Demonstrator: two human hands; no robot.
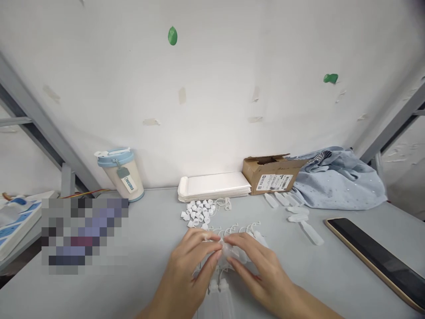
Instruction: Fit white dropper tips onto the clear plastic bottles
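My left hand and my right hand meet above the grey table, the fingertips of both curled in a pinch. Between them is a small translucent plastic bottle, partly covered by the fingers. Thin white string loops stick out behind the fingertips, beside more translucent bottles. Capped translucent bottles lie nearest me, below my hands. Just beyond my left hand is a loose pile of small white caps, and a bundle of white string lies beside it.
A stack of white envelopes and an open cardboard box stand against the wall. Several loose translucent bottles lie at right, near a phone and blue cloth. A tumbler and power strip are at left.
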